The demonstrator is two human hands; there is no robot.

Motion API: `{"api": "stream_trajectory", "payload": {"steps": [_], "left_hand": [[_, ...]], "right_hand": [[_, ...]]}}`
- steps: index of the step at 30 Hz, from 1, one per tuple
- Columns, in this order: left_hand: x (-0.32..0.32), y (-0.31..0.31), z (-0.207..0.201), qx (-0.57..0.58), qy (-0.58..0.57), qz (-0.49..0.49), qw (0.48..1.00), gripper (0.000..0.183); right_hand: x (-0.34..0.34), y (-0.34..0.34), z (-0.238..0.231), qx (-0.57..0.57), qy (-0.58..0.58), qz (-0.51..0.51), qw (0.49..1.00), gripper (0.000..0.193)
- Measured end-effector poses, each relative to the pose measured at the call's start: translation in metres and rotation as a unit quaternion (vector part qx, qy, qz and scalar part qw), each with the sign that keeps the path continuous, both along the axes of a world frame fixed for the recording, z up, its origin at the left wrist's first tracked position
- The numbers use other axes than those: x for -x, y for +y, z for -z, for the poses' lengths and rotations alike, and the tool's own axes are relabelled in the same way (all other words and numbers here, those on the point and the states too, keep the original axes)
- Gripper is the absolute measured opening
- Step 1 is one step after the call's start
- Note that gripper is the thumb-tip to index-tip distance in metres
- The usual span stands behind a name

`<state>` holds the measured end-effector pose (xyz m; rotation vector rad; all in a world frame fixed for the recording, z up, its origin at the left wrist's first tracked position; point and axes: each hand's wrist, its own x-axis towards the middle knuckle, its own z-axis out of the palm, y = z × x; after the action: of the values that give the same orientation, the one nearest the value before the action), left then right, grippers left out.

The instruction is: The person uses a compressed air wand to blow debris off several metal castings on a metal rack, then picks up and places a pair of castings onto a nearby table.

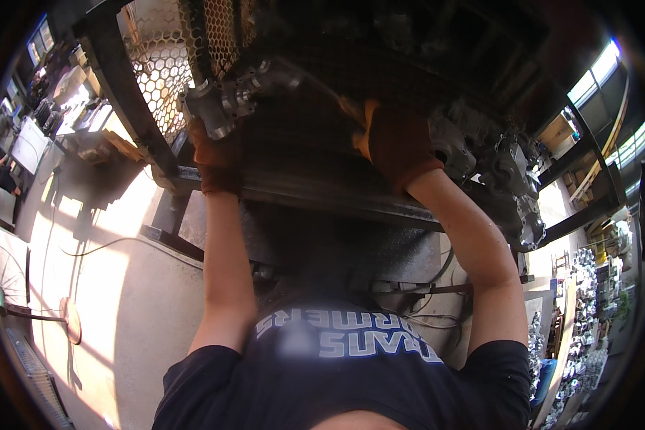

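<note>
My left hand (pixel 217 163), in a reddish-brown work glove, is closed round the lower end of a silvery metal casting (pixel 221 107) with several round, flanged openings. The casting is held up above the front rail of a dark metal bench, beside a mesh panel. My right hand (pixel 401 143), gloved alike, is wrapped round the handle of a thin rod-like tool (pixel 347 106). The tool slants up and left toward the casting's upper end; its exact kind is hard to make out in the shade. Whether its tip touches the casting I cannot tell.
More grey metal castings (pixel 491 158) are heaped right of my right hand. A dark steel rail (pixel 315 197) crosses in front of me, and a honeycomb mesh panel (pixel 163 79) stands at the left. Several rows of castings (pixel 588 315) lie at the far right. A cable (pixel 107 249) runs across the floor.
</note>
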<state>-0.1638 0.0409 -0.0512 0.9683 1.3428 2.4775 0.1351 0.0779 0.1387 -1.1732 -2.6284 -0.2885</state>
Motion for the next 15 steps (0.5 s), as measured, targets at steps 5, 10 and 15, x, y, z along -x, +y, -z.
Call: {"api": "stream_trajectory", "payload": {"steps": [5,10,15], "left_hand": [[-0.033,-0.016,-0.028,0.177,0.135,-0.186,0.957,0.064],[-0.028,-0.016,-0.018,0.187,0.152,-0.255,0.937,0.061],[-0.034,-0.018,-0.025,0.140,0.146,-0.210,0.957,0.057]], "right_hand": [[0.002,0.019,0.001,0.099,-0.032,0.052,0.993,0.046],[0.015,0.027,0.005,0.130,-0.060,0.004,0.990,0.051],[0.006,0.017,0.001,0.211,0.080,-0.047,0.973,0.053]]}}
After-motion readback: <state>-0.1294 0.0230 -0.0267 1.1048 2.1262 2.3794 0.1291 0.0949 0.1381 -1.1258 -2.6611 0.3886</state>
